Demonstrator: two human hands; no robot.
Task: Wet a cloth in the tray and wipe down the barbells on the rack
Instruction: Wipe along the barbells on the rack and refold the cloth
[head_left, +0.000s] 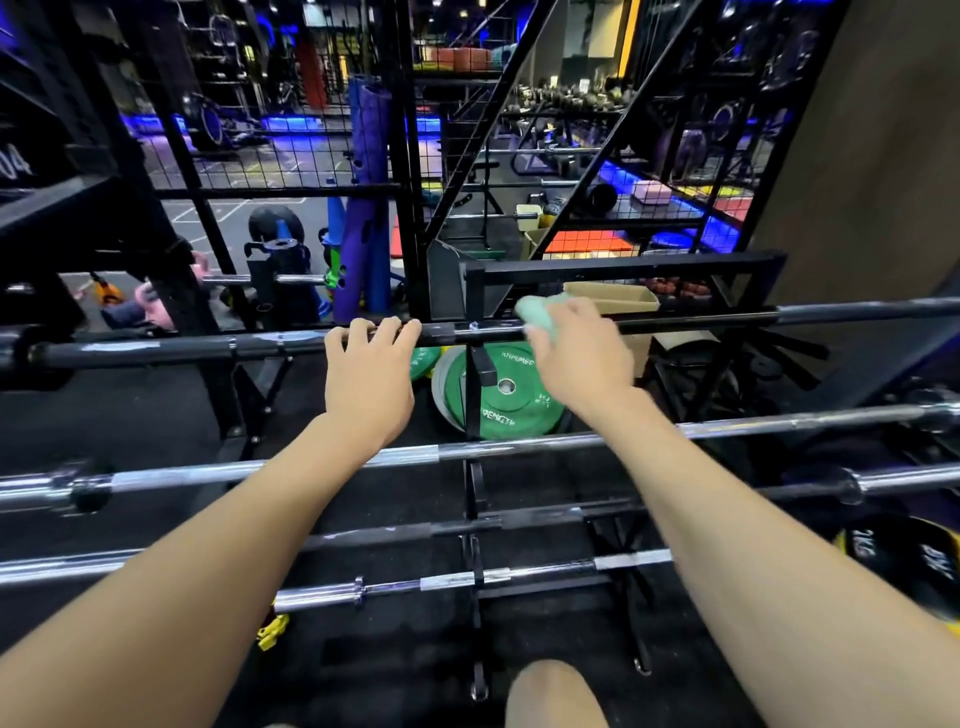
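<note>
A black barbell (156, 349) lies across the top of the rack (474, 499), running left to right. My left hand (370, 374) grips this bar near its middle, fingers curled over it. My right hand (582, 353) holds a pale green cloth (537, 310) wrapped on the same bar, just right of the rack's centre post. The hand and cloth are blurred. Several chrome barbells (519, 448) sit on lower pegs beneath my forearms. No tray is in view.
Green weight plates (511, 410) lean behind the centre post. A cardboard box (618, 299) sits behind the top bar. A black wire-mesh cage (291, 145) stands beyond the rack. Yellow-marked plates (914, 561) lie at the right. My knee (556, 696) shows at the bottom.
</note>
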